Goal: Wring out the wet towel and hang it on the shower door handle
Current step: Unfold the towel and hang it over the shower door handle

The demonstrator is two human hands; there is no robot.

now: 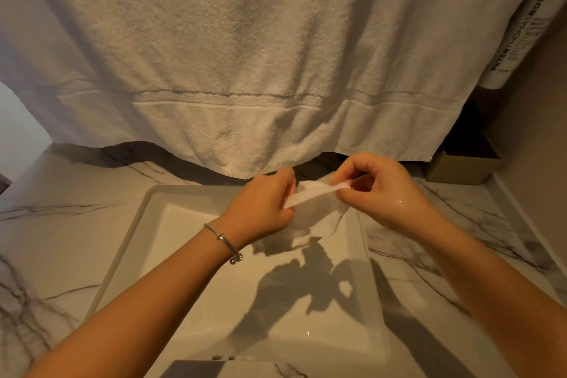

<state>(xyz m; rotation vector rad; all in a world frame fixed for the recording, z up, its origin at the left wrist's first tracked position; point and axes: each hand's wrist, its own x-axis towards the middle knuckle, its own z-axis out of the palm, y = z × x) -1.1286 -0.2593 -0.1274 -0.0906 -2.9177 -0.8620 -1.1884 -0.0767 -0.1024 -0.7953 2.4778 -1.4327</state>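
A small white wet towel hangs between both hands over the far part of a white rectangular sink. My left hand, with a silver bracelet at the wrist, pinches the towel's top edge on the left. My right hand, wet and glistening, pinches the same edge on the right, so the hem is stretched taut between them. The rest of the cloth droops in folds below the hands. No shower door handle is in view.
A large white bath towel hangs in front and fills the upper view. Marble counter surrounds the sink. A tan box and a white labelled bottle stand at the right by the wall.
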